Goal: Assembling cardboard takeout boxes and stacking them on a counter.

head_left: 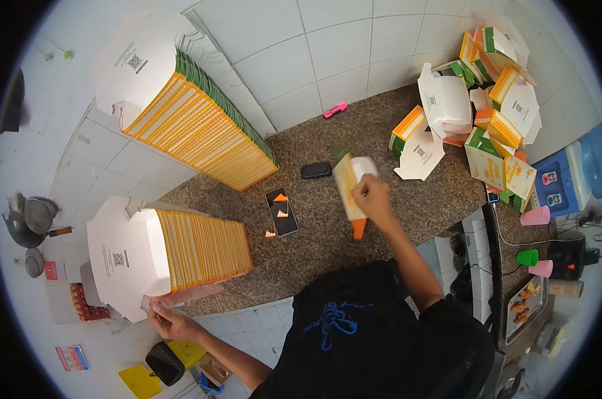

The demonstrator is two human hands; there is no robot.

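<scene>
My right hand grips a folded takeaway box, white inside with green, yellow and orange printed sides. It is slightly blurred and held over the granite counter. At the left, my left hand pinches the corner flap of the top box on the near stack of nested takeaway boxes; the fingertips are partly hidden. A taller stack of the same boxes leans behind it. Off to the right of my right hand, several loose boxes lie in a heap, with an open white-lidded one among them.
On the counter lie a phone with orange paper scraps, a black case and a pink marker. Cups and a tray of fried food sit at the right. Egg trays are at the left.
</scene>
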